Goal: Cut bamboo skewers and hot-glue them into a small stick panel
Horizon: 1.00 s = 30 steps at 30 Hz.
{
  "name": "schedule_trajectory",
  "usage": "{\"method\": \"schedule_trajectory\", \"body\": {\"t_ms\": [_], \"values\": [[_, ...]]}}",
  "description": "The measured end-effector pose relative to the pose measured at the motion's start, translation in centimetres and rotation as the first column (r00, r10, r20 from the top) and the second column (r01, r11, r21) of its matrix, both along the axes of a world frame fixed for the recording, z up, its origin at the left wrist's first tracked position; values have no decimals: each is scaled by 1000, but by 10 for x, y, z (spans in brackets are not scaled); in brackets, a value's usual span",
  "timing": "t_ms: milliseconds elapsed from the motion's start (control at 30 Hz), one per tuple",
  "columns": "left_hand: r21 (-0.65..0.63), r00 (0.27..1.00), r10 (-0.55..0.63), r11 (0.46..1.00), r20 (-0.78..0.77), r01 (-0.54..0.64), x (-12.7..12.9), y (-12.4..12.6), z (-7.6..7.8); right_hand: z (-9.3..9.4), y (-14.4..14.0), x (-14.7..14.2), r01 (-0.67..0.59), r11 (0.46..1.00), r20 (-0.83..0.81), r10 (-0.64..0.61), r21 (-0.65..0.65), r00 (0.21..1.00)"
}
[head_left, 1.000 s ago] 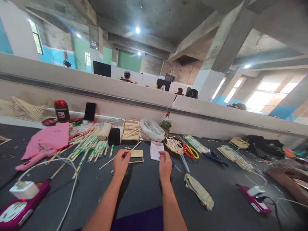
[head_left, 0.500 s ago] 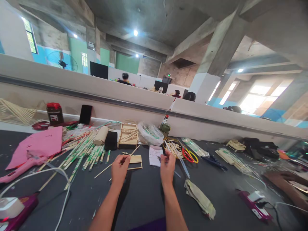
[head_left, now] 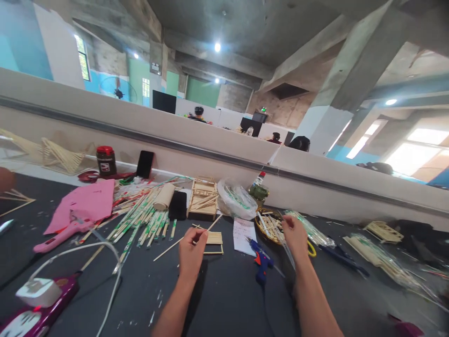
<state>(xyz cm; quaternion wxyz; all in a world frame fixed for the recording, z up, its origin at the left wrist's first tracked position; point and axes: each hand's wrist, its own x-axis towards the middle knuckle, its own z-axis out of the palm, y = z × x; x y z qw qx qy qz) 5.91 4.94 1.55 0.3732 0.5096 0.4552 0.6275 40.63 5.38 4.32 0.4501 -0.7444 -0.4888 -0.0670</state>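
Observation:
My left hand (head_left: 192, 248) is closed in a pinch on a thin wooden stick (head_left: 215, 222), whose end points up and right. Just beyond it on the dark table lies a small frame of glued sticks (head_left: 214, 239), partly covered by the hand. My right hand (head_left: 295, 234) has its fingers pinched together at the right edge of a round basket (head_left: 260, 228) of short stick pieces; what they hold, if anything, is hidden. Beneath that hand shows a yellow scissor handle (head_left: 311, 249). Between my hands lies a blue glue gun (head_left: 261, 262), next to a written paper sheet (head_left: 244, 236).
Bundles of green-wrapped chopsticks (head_left: 131, 224), a pink glue gun (head_left: 66, 234) and a purple power strip (head_left: 58, 299) with a white cable lie on the left. A stick-built model (head_left: 202, 201) and a plastic bag (head_left: 236, 199) stand at the back. Packaged sticks (head_left: 382, 262) are on the right.
My right hand has moved right, from the glue gun and paper to the basket's edge and scissors, leaving the blue glue gun in plain view. My left hand still holds the stick. The view has turned left.

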Motion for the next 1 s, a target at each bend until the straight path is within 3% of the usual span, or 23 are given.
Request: {"method": "schedule_trajectory", "body": {"t_ms": [100, 233, 433, 633, 800, 1000], "values": [[-13, 999, 27, 1000, 38, -27, -1, 0, -2, 7, 4, -58, -152, 986, -63, 157, 68, 986], [-18, 997, 46, 999, 60, -46, -3, 1, -3, 13, 11, -129, -364, 930, -152, 367, 45, 918], [-14, 998, 42, 999, 41, -41, -3, -1, -1, -10, 19, -184, -521, 852, -284, 512, 46, 811], [-25, 998, 45, 999, 34, -45, -3, 3, -2, -33, 17, -203, -540, 841, -273, 511, -40, 815], [1, 1000, 13, 1000, 25, -13, -2, 6, -4, -19, 14, -197, -510, 860, -273, 491, 2, 827], [-8, 1000, -29, 1000, -6, 29, -1, 6, -9, 1, -5, -165, -454, 891, -385, 420, 1, 822]]}}
